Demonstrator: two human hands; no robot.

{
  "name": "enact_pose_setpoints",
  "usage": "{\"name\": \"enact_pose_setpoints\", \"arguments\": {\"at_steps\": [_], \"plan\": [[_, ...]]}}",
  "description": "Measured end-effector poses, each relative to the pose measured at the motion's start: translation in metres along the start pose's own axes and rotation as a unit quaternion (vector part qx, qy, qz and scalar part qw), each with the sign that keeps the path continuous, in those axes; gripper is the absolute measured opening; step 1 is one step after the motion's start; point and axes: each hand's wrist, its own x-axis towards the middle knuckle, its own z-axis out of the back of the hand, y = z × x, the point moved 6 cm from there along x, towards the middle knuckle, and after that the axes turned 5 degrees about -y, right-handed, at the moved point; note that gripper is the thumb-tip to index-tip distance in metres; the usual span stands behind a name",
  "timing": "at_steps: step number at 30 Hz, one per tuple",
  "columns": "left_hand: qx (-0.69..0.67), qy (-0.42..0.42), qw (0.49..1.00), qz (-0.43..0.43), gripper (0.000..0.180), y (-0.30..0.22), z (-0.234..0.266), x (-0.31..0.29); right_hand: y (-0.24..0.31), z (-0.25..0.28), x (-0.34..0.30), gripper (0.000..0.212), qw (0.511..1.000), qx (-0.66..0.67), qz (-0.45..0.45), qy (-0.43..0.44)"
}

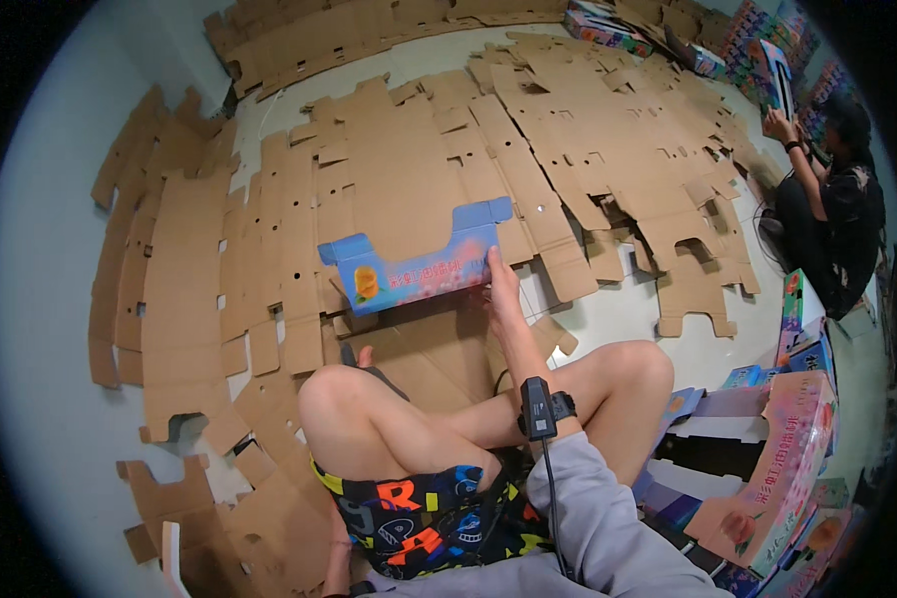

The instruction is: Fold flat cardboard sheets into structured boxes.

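My right hand (pixel 503 291) grips the right end of a blue cardboard box panel (pixel 409 275) in front of my knees. The panel has a wide notch in its upper edge, a tab at each end, an orange fruit picture and pink lettering. It is tilted slightly, its right end higher. My left hand (pixel 338 546) is low beside my left thigh, at the bottom of the view. Its fingers are hidden behind the leg and shorts, and it is nearest to brown cardboard (pixel 279 528) on the floor.
Flat brown die-cut cardboard sheets (pixel 389 159) cover much of the floor. Pink and blue printed boxes (pixel 792 468) are piled at my right. Another person (pixel 827 199) sits at the far right, holding a printed box piece (pixel 775 80). A pale wall (pixel 70 249) bounds the left.
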Motion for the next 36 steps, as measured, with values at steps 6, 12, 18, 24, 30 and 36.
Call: {"name": "enact_pose_setpoints", "arguments": {"at_steps": [6,12,18,24,30,36], "plan": [[0.042,-0.149,0.987,-0.043,0.049,-0.047,-0.018,-0.014,-0.006,0.004,0.003,0.047,1.0,0.0,-0.006,-0.01],[0.336,-0.146,0.913,-0.178,0.048,-0.124,-0.086,-0.063,-0.009,0.002,0.01,0.047,0.999,0.014,0.03,-0.02],[0.398,-0.123,0.889,-0.193,0.056,-0.095,-0.058,-0.071,-0.006,-0.005,0.008,0.046,0.999,0.011,0.042,-0.02],[0.448,-0.197,0.84,-0.233,0.04,-0.088,-0.058,-0.069,0.001,-0.001,0.002,0.043,1.0,-0.004,-0.002,-0.028],[0.584,-0.209,0.745,-0.244,0.036,-0.048,-0.001,-0.036,-0.005,0.0,0.012,0.043,0.999,0.005,0.03,-0.023],[0.319,-0.156,0.893,-0.276,0.022,-0.122,-0.037,0.011,-0.004,0.003,0.009,0.047,0.999,0.015,0.03,-0.009]]}}
